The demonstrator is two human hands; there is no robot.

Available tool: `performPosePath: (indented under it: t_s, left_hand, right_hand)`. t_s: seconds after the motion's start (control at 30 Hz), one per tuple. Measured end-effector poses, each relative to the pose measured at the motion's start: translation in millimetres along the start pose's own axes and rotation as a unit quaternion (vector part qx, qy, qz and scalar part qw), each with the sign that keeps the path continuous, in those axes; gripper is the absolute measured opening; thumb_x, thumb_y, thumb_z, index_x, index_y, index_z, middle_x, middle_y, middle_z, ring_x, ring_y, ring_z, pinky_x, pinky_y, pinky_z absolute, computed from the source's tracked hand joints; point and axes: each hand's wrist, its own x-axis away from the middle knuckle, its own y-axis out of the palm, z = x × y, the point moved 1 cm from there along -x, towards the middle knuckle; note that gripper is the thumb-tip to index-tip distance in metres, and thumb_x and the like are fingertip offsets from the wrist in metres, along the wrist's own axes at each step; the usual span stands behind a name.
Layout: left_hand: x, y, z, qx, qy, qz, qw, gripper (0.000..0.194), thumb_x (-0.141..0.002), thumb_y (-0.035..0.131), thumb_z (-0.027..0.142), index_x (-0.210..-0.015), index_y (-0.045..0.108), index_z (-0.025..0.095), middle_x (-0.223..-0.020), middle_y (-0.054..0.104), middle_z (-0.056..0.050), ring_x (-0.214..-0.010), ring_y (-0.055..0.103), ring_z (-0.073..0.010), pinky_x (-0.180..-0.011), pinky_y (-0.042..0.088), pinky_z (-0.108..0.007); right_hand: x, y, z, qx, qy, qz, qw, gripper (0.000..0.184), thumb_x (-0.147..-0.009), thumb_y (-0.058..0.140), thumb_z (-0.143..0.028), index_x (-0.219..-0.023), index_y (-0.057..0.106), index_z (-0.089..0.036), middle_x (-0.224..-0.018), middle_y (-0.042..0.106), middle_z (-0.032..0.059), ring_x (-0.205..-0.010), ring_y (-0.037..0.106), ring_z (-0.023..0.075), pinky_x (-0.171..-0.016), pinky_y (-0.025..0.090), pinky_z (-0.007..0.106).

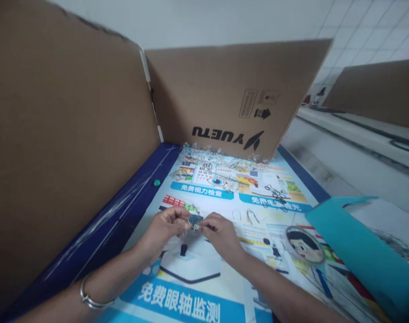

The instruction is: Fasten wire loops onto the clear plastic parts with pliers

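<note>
Over the printed sheet (204, 251), my left hand (169, 224) and my right hand (221, 229) come together, both closed in a pinch. Between the fingertips sits a small clear bead-like piece (196, 227), apparently with thin wire at its left; its exact kind is too small to make out. My left fingers grip the wire side, my right fingertips the clear side. To the right of my right hand lie bent U-shaped wires (252, 217). Farther back there is a cluster of dark wire loops (275, 194), and clear beaded strands (209, 150) are strewn near the cardboard.
Upright cardboard panels stand at the left (72, 134) and the back (204, 89). A teal bin (362, 255) with fine wire pieces (398, 246) is at the right. One small green cap-like piece (156, 182) rests on the dark blue table edge (137, 190).
</note>
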Motion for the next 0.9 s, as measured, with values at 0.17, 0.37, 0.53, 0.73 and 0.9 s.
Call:
performPosePath:
  t_s: [0.17,0.37,0.53,0.73,0.9]
  left_hand:
    - [-4.5,-0.4,2.4,-0.046,-0.004,0.001,0.999,0.022,-0.058,0.074,0.011,-0.079,0.066,0.014,-0.057,0.059,0.001,-0.051,0.048,-0.0090,-0.048,0.037,-0.019]
    - [-6.4,-1.6,6.4,-0.060,-0.013,0.002,0.998,0.022,-0.058,0.074,0.013,-0.077,0.063,0.014,-0.058,0.059,0.002,-0.052,0.050,-0.0087,-0.051,0.038,-0.019]
    - [-5.8,-2.5,5.2,-0.067,0.006,-0.018,0.998,0.024,-0.059,0.073,0.016,-0.080,0.061,0.014,-0.062,0.059,0.001,-0.056,0.052,-0.0095,-0.055,0.039,-0.021]
    - [-8.3,-3.5,4.4,-0.066,0.018,-0.051,0.996,0.021,-0.060,0.072,0.014,-0.077,0.060,0.014,-0.061,0.057,0.002,-0.054,0.051,-0.0081,-0.053,0.036,-0.019]
    - [-5.9,-2.4,9.9,-0.057,0.016,-0.111,0.992,0.023,-0.059,0.073,0.015,-0.076,0.057,0.015,-0.065,0.056,0.003,-0.056,0.050,-0.0072,-0.054,0.036,-0.019]
  right_hand:
    - [-1.0,-1.1,2.8,0.082,-0.022,-0.008,0.996,0.016,-0.073,0.053,-0.017,-0.072,0.067,-0.025,-0.074,0.058,0.0005,-0.068,0.053,0.0146,-0.061,0.038,0.027]
    - [-0.5,-1.9,0.5,0.114,-0.008,0.009,0.993,0.008,-0.072,0.056,-0.020,-0.068,0.063,-0.024,-0.072,0.055,0.0006,-0.064,0.051,0.0146,-0.059,0.036,0.027]
    - [1.8,-0.5,-1.7,0.109,-0.016,0.032,0.993,0.004,-0.071,0.056,-0.019,-0.068,0.055,-0.022,-0.073,0.053,-0.0001,-0.062,0.048,0.0137,-0.057,0.037,0.026]
    - [2.5,-1.5,-2.5,0.139,-0.076,0.088,0.983,0.026,-0.068,0.057,-0.017,-0.093,0.051,-0.022,-0.099,0.051,0.0063,-0.087,0.050,0.0204,-0.074,0.043,0.033]
    - [2.9,-0.3,-0.6,0.144,-0.083,0.013,0.986,0.060,-0.067,0.053,-0.016,-0.125,0.041,-0.027,-0.128,0.041,0.0064,-0.104,0.047,0.0220,-0.083,0.044,0.036]
